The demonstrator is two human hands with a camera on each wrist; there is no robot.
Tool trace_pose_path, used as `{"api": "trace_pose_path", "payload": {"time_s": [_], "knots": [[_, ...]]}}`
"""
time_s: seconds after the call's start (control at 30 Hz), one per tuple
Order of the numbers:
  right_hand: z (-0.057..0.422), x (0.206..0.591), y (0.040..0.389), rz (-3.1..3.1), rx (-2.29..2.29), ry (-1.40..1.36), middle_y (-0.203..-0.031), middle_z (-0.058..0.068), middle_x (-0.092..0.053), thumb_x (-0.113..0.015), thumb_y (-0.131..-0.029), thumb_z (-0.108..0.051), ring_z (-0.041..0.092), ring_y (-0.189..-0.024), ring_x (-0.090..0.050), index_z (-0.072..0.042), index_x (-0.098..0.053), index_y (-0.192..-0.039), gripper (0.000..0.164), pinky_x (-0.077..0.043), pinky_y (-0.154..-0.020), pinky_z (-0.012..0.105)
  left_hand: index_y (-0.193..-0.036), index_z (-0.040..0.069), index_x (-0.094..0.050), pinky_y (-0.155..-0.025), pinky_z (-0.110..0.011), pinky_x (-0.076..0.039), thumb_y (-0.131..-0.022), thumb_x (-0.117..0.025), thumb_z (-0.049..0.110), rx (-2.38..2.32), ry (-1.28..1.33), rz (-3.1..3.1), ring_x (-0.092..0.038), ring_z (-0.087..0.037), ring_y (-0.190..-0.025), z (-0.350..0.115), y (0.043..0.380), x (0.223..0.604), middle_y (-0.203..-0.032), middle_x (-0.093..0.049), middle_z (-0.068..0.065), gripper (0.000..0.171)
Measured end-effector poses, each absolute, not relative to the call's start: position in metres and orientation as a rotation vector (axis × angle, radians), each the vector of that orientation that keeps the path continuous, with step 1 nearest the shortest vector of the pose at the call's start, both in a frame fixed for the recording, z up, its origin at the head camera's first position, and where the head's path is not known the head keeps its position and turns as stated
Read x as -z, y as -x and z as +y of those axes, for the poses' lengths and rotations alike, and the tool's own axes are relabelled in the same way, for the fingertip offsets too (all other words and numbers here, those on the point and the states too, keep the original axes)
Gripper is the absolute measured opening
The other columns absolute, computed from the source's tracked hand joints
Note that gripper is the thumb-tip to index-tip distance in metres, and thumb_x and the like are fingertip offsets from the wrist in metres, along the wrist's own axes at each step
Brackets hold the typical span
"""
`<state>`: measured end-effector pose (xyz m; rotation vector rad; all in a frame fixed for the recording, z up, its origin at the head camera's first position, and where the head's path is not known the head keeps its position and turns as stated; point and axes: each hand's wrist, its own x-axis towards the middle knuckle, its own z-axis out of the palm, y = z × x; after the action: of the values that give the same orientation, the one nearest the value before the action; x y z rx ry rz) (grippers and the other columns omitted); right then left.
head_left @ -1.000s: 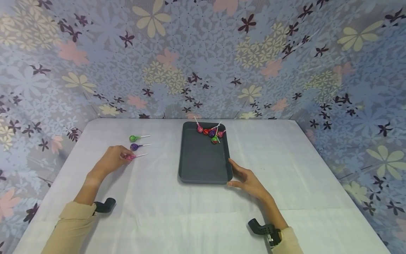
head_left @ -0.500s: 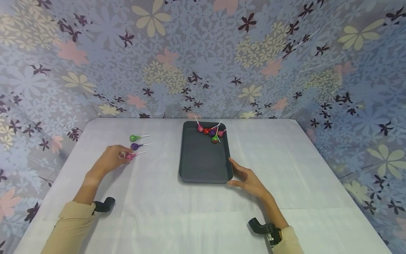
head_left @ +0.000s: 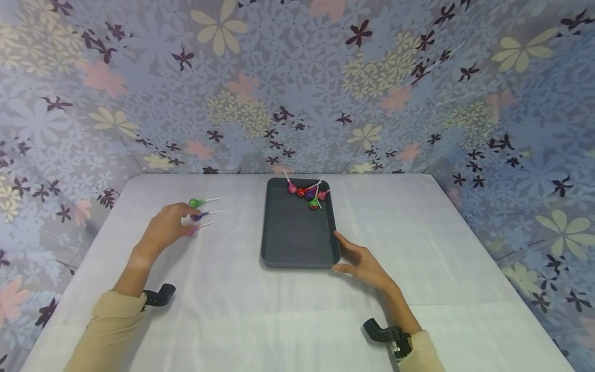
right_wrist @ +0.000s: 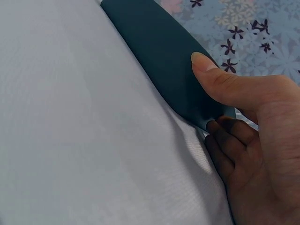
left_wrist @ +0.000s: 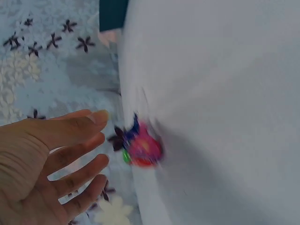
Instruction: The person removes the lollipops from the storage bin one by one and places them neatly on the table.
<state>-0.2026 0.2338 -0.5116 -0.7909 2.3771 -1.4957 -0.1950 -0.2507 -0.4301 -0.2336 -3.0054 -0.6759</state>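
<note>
White cloth (head_left: pixel 297 336) covers the surface (head_left: pixel 395 206), a faint crease crossing it from left to right. Flower-patterned fabric (head_left: pixel 297 103) rises along the far, left and right edges, blue-grey with yellow, pink and dark purple blooms.

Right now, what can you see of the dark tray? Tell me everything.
The tray is dark grey, rectangular and shallow, with rounded corners and a raised rim. Its surface looks matte; whether plastic or coated metal, I can't tell. It sits on the white cloth, long sides running front to back. Colorful lollipops lie clustered at its far end, one stick poking past the far rim. The right hand holds its near right corner.
</note>
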Motion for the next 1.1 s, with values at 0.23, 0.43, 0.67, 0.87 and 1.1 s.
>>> {"api": "trace_pose_path", "payload": {"time_s": [0.23,0.43,0.67,0.87,1.1], "knots": [[0.233,0.511,0.201,2.353,1.528,0.813,-0.161,0.012,-0.022,-0.077,-0.084,-0.017,0.033,-0.147,-0.025,-0.006,-0.027,-0.154,0.087,-0.027,-0.108,0.008,-0.115,0.001,-0.070,-0.092,-0.058,-0.049,-0.086,-0.071,0.005,0.715,0.385,-2.936,-0.060,-0.042,-0.111,-0.214,0.216,0.423,-0.125,-0.063,-0.023,0.029],[0.232,0.511,0.200,2.336,1.539,0.815,-0.161,0.011,-0.023,-0.077,-0.083,-0.017,0.031,-0.147,-0.025,-0.006,-0.027,-0.154,0.087,-0.028,-0.109,0.010,-0.111,-0.002,-0.071,-0.086,-0.051,-0.054,-0.085,-0.071,0.000,0.816,0.509,-2.849,-0.064,-0.040,-0.101,-0.179,0.238,0.423,-0.115,-0.068,-0.023,0.026],[0.234,0.511,0.200,2.378,1.502,0.792,-0.161,0.009,-0.023,-0.078,-0.083,-0.020,0.028,-0.147,-0.026,-0.008,-0.028,-0.154,0.087,-0.027,-0.110,0.011,-0.107,-0.005,-0.072,-0.083,-0.047,-0.057,-0.083,-0.074,0.001,0.905,0.616,-2.767,-0.067,-0.038,-0.094,-0.140,0.265,0.423,-0.107,-0.069,-0.025,0.025],[0.234,0.510,0.200,2.413,1.466,0.775,-0.161,0.008,-0.024,-0.078,-0.082,-0.023,0.028,-0.146,-0.027,-0.009,-0.028,-0.154,0.089,-0.029,-0.115,0.029,-0.114,-0.004,-0.069,-0.088,-0.046,-0.056,-0.085,-0.075,0.008,0.991,0.590,-2.798,-0.068,-0.038,-0.101,-0.115,0.283,0.421,-0.113,-0.069,-0.023,0.032],[0.234,0.510,0.198,2.419,1.471,0.790,-0.160,0.010,-0.024,-0.078,-0.083,-0.020,0.030,-0.146,-0.027,-0.008,-0.028,-0.154,0.087,-0.029,-0.115,0.031,-0.120,-0.008,-0.065,-0.089,-0.045,-0.056,-0.087,-0.073,0.009,1.101,0.514,-2.840,-0.067,-0.038,-0.105,-0.091,0.304,0.427,-0.116,-0.068,-0.024,0.038]]}}
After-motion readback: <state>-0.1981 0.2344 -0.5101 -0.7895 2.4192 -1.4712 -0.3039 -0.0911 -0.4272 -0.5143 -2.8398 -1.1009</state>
